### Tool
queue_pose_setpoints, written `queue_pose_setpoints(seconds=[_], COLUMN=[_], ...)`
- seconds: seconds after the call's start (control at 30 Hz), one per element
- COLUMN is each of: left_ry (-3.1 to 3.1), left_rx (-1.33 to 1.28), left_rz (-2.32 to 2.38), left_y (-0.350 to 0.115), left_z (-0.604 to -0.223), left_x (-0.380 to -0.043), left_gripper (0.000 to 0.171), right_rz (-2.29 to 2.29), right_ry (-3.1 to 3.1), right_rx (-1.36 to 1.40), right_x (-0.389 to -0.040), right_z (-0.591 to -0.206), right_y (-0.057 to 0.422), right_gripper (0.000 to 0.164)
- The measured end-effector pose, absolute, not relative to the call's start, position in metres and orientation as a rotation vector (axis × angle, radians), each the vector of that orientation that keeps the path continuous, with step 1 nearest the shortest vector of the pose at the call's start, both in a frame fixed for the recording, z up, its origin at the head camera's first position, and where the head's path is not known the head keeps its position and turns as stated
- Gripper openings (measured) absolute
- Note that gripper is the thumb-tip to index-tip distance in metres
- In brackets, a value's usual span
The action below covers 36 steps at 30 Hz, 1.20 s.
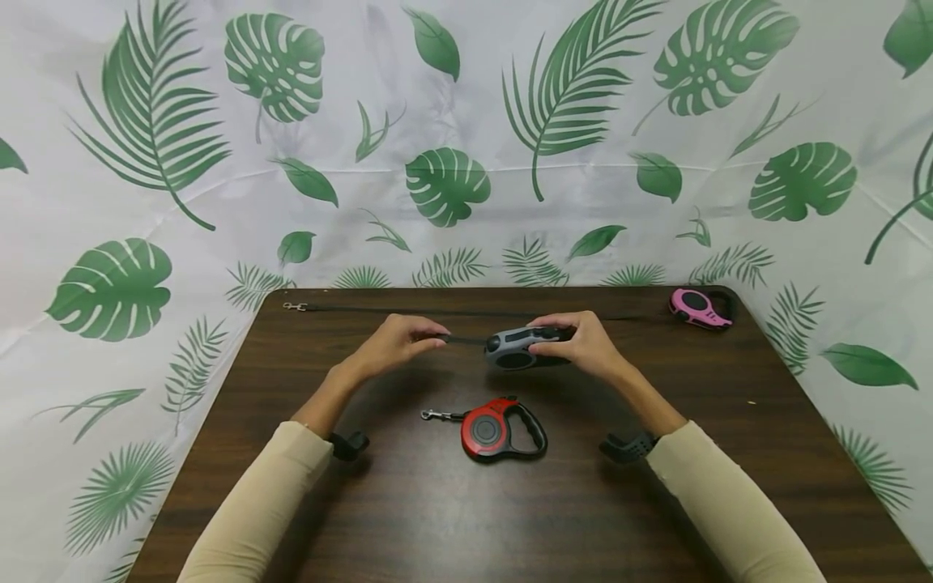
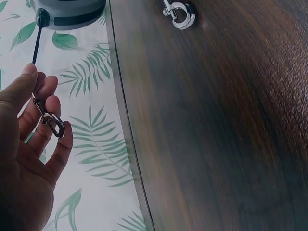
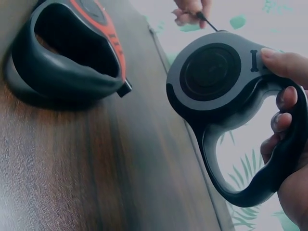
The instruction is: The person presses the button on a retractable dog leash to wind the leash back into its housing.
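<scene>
My right hand (image 1: 579, 344) grips the black looped handle of a grey retractable dog leash (image 3: 192, 72), its fingers through the loop and its thumb on the casing. With thumb and fingertips, my left hand (image 1: 397, 344) pinches the black cord (image 2: 36, 45) of that leash just above its metal clip (image 2: 50, 120). A short stretch of cord spans from the casing to the left fingers. Nearer me, a red retractable leash (image 1: 484, 431) lies on the table with its silver clip (image 1: 436, 415) pointing left.
At the far right of the brown table (image 1: 452, 518) lies a pink retractable leash (image 1: 692, 306). Its dark cord (image 1: 408, 311) runs along the back edge to a clip (image 1: 295, 307) at the far left. A leaf-printed white cloth (image 1: 350, 219) hangs behind.
</scene>
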<state>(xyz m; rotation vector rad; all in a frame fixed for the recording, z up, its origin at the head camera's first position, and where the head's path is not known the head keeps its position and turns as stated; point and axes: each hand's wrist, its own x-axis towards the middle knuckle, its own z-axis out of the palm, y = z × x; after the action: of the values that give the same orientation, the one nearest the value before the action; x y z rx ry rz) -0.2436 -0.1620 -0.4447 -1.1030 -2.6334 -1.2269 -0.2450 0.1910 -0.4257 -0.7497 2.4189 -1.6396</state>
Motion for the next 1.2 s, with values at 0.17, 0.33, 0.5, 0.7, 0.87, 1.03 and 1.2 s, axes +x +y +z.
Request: queue_pose_setpoints(seconds=[0.17, 0.33, 0.5, 0.7, 0.87, 1.03, 1.2], left_ry=[-2.621, -2.621, -2.682, -2.715, -2.735, -2.741, -2.746], left_rx=[-1.115, -1.139, -1.121, -1.114, -1.101, -1.101, -1.107], left_rz=[-1.209, -1.180, -1.170, -1.230, -1.215, -1.190, -1.166], left_y=[-0.157, -0.150, -0.142, -0.139, -0.138, -0.138, -0.138], left_z=[-0.446, -0.447, -0.447, -0.450, -0.454, -0.457, -0.459], left_x=[-0.243, -0.244, -0.246, -0.247, -0.248, -0.249, -0.251], left_gripper=[0.020, 0.020, 0.019, 0.016, 0.017, 0.018, 0.018], right_rz=[-1.668, -1.684, -1.685, -1.681, -1.691, -1.710, -1.724], right_ry=[2.388, 2.359, 2.341, 2.333, 2.318, 2.313, 2.304], right_rx=[-0.742, -0.735, -0.714, -0.689, -0.656, -0.625, -0.604], right_x=[-0.246, -0.247, -0.249, -0.259, -0.270, -0.270, -0.270], right_z=[-0.431, -0.435, -0.437, -0.454, -0.473, -0.479, -0.482], right_y=[0.185, 0.180, 0.172, 0.167, 0.167, 0.166, 0.163], right_gripper=[0.032, 0.033, 0.033, 0.036, 0.039, 0.042, 0.041])
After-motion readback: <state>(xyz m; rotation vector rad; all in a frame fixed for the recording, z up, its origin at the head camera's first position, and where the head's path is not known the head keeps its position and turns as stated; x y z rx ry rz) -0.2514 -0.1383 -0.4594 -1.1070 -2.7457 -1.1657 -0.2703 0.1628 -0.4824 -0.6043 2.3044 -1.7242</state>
